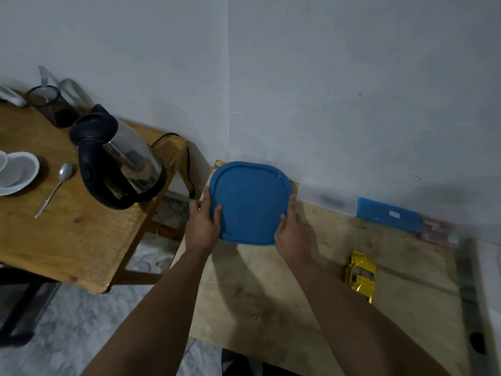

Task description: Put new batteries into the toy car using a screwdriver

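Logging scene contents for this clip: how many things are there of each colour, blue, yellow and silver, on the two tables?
Blue: 2, the lid held by the left hand and right hand, and the flat box by the wall
Yellow: 1, the toy car
Silver: 2, the kettle and spoon
Total: 5

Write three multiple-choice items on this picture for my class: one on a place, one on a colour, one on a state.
1. Where is the toy car?
A. on the plywood board, right of the person's arms
B. beside the kettle
C. on the floor

2. What colour is the lid?
A. red
B. blue
C. white

3. How is the lid held?
A. by one hand
B. lying untouched
C. by the left hand and right hand, one on each side

Key: 1 A, the yellow car lies on the board; 2 B, it is plainly blue; 3 C, both hands grip its edges.
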A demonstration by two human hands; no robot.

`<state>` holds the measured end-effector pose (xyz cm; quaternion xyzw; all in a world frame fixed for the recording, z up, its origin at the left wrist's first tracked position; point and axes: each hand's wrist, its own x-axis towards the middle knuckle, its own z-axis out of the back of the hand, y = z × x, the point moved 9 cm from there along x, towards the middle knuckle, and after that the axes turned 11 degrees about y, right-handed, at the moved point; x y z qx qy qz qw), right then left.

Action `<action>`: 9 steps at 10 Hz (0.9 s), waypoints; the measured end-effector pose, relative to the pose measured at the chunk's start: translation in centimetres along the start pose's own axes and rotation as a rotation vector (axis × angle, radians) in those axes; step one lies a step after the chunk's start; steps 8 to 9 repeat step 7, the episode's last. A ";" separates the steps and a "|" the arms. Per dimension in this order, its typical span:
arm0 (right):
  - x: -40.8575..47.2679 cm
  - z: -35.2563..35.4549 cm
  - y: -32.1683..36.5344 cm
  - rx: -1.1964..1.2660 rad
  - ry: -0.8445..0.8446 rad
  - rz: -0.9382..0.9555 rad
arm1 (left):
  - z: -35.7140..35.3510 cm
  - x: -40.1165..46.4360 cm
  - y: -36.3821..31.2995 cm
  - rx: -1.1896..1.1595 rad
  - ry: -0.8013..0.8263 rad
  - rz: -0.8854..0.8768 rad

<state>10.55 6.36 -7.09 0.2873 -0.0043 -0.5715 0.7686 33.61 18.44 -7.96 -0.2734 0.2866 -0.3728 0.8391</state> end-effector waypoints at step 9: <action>-0.6 0.9 0.8 0.109 0.113 -0.102 | 0.5 4.2 -1.2 0.293 0.218 0.024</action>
